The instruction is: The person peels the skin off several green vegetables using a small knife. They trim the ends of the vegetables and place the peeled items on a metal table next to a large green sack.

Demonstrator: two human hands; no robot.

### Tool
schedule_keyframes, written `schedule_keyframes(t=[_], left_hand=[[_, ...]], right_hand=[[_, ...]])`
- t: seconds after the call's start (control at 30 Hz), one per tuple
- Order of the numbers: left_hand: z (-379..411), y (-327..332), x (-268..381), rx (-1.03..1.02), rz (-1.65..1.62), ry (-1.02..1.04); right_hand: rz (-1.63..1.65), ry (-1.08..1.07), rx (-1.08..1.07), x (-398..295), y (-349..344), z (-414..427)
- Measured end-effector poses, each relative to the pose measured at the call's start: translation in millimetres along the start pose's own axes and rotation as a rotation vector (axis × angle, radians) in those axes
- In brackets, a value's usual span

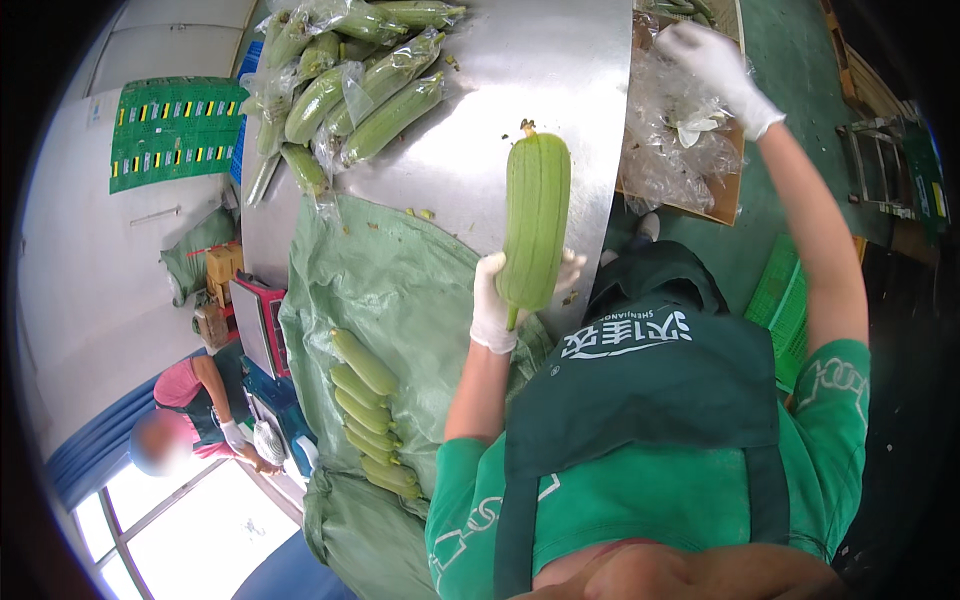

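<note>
My left hand [495, 307], in a white glove, is wrapped around the lower part of a thick green loofah gourd [536, 217]. The gourd points away from me above the metal table's edge, and its stem end shows below my palm. On the far side, my white-gloved right hand [701, 67] is stretched over a cardboard box [724, 206] full of crumpled clear plastic wrap [667, 157]. Its fingers are blurred by motion, and nothing shows in them. Several gourds in clear plastic [367, 94] are piled at the table's far left.
A green woven sheet [420, 277] covers the near table [480, 45], with a row of unwrapped gourds [367, 412] on it. Small plant scraps lie about. At left a co-worker [199, 397] handles a netted bundle [268, 442] by a scale-like machine. A green crate [780, 307] stands at right.
</note>
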State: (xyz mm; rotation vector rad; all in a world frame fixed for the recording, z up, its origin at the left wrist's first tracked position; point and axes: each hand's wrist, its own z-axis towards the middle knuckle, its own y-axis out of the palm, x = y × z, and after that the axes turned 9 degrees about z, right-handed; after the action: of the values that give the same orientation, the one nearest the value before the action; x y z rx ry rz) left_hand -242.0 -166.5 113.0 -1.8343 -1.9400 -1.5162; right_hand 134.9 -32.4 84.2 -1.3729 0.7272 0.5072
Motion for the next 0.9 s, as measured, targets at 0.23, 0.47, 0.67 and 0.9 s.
schedule_keyframes(t=[0.23,0.47,0.67,0.9], left_hand=[[22,0,-2,-0.163,-0.141,0.043],[25,6,24,-0.024,0.527,0.14],[27,31,26,0.289,1.069,0.425],[17,42,19,0.49,1.393,0.54]], right_hand=[[0.941,0.373,-0.583,-115,79,-74],[1.032,0.023,-0.496,-145,63,-98],[0.244,-0.355,0.009,-115,53,-105],[-0.231,-0.42,0.028,-132,53,-112]])
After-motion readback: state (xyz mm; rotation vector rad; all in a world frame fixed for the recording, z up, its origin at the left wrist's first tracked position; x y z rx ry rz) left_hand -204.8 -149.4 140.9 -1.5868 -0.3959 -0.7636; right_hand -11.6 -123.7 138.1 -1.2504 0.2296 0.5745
